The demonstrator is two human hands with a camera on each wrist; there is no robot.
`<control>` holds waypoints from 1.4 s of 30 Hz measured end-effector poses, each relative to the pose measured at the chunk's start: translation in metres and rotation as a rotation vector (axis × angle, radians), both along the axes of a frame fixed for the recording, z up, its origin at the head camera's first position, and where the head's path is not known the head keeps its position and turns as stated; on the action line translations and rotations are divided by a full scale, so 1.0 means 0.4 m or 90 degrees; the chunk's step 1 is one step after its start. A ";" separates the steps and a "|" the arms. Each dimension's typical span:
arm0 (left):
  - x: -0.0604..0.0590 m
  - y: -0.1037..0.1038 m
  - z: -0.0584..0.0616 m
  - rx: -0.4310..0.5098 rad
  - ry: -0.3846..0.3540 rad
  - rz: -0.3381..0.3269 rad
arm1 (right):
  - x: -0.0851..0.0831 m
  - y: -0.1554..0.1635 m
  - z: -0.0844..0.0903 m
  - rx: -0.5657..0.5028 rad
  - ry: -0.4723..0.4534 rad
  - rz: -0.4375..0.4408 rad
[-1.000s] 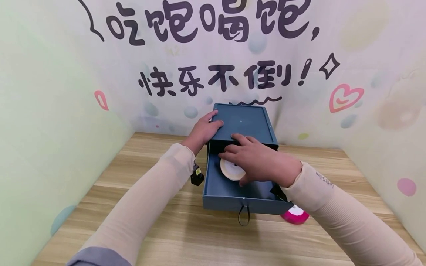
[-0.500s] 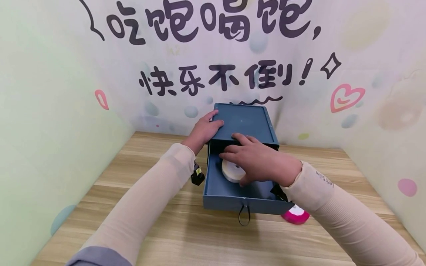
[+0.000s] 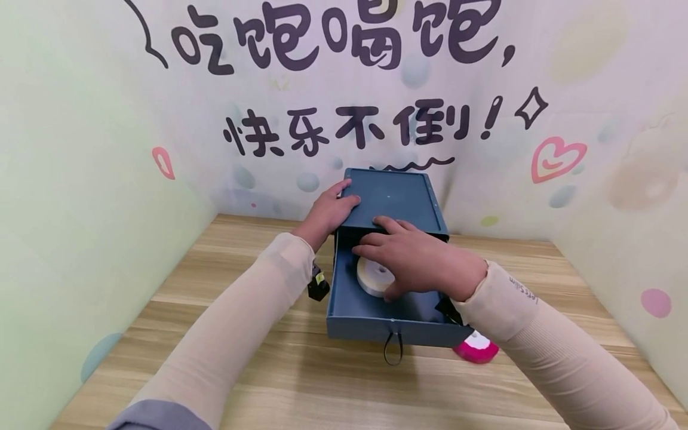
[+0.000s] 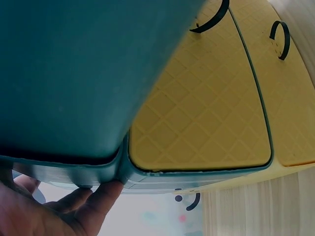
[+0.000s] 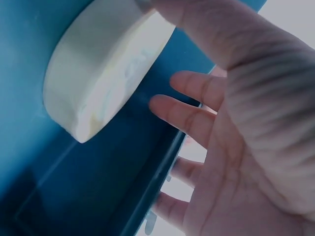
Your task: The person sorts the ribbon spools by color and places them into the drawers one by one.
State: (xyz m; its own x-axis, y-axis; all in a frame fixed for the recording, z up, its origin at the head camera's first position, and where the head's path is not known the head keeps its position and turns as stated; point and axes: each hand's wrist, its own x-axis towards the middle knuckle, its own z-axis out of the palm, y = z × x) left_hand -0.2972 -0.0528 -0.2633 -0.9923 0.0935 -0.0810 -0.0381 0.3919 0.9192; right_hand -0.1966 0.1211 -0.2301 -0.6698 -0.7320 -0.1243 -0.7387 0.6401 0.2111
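Head view: wooden table (image 3: 226, 358), pastel walls (image 3: 80, 179); right hand (image 3: 416, 260) loosely holds tape roll (image 3: 372, 276).

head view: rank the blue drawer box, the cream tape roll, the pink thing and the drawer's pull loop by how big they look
1. blue drawer box, by far the largest.
2. cream tape roll, partly covered by the right hand.
3. pink thing, partly hidden behind the sleeve, so its rank against the roll is unsure.
4. pull loop, smallest.
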 end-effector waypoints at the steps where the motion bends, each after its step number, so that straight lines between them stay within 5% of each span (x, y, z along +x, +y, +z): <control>1: 0.000 0.000 0.000 0.000 0.001 -0.001 | 0.000 0.000 0.001 0.000 0.003 -0.001; 17: -0.002 0.005 0.000 -0.003 -0.001 0.002 | 0.026 -0.006 0.060 -0.017 0.041 0.008; 28: 0.002 0.006 -0.001 0.004 0.016 0.003 | 0.047 0.023 0.104 -0.101 0.052 0.020; 42: 0.002 0.004 0.000 -0.006 0.009 0.008 | 0.125 0.068 0.112 -0.163 0.087 0.023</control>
